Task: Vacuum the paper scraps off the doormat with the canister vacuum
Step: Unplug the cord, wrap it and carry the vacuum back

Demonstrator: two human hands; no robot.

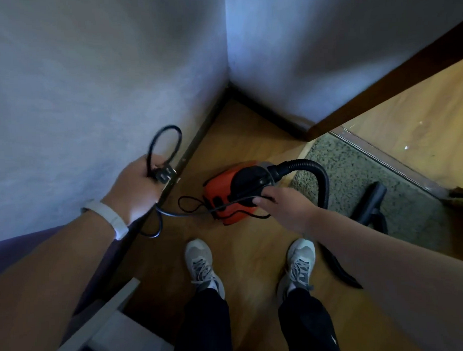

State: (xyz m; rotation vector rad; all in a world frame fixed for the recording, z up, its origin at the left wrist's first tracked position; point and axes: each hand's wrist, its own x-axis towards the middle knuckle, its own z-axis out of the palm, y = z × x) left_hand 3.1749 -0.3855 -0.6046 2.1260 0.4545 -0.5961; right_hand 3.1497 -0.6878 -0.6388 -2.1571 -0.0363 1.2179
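In the head view a person stands in a corner of the room and looks down at the wooden floor (239, 138). The left hand (138, 181), with a white wristband (108, 216), is raised close to the wall (77, 88). Its fingers are curled tight round the black plug (163, 175), and a loop of the power cord (168, 133) stands up above the fist. From this hand the cord hangs down and runs across the floor to the canister vacuum (223, 186).

The vacuum – red with a black top – sits on the floor near the corner, just ahead of the two grey shoes (199, 260). The right hand (286, 207) reaches down to its black top. The fingers are bent together and the thin cord ends between the thumb and the fingers, so they appear to pinch it there.

A black ribbed hose (314, 169) leaves the front of the vacuum and bends down over the doormat (337, 158). The doormat – speckled grey – lies to the right of the vacuum, along the metal threshold (376, 154) under the brown door (392, 75). A black floor nozzle (370, 204) rests on the mat. Paper scraps on the mat I cannot make out, because the picture is too soft there.
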